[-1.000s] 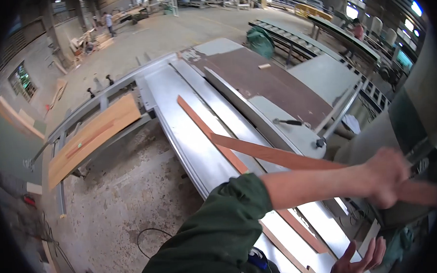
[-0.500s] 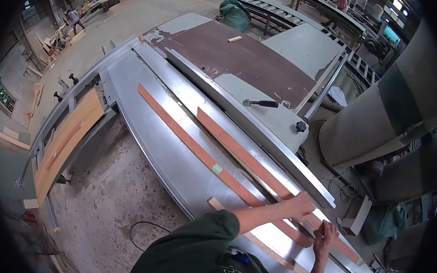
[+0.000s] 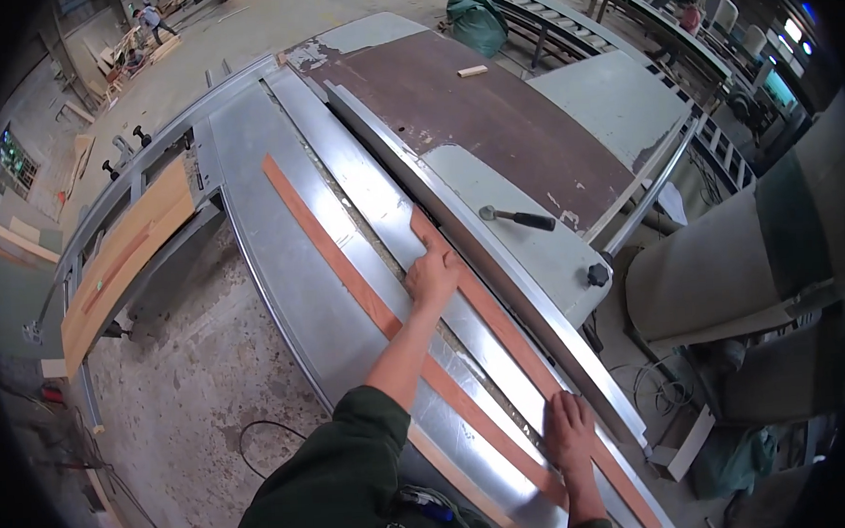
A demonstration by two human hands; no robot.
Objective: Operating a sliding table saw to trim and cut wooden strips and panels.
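Observation:
A long reddish wooden strip (image 3: 502, 319) lies on the metal saw table (image 3: 278, 238), close beside the raised metal fence (image 3: 499, 260). My left hand (image 3: 431, 278) rests on the strip near its far end, index finger stretched forward along it and the other fingers partly bent. Nearer to me, my right hand (image 3: 569, 430) lies over the same strip with its fingers spread flat. A second reddish strip (image 3: 331, 250) lies to the left, roughly parallel, and passes under my left forearm. Part of a paler strip (image 3: 462, 467) shows beside my body.
Right of the fence, a dark-handled tool (image 3: 520, 219) and a small wood piece (image 3: 472, 71) lie on the worn side table (image 3: 571, 175). A wide board (image 3: 122, 265) rests on the left frame. Large grey cylinders (image 3: 728, 257) stand right. Two people are in the background.
The right-hand strip has shifted toward the fence. My left hand has moved far forward along it; my right hand has moved slightly left and forward and now lies flatter.

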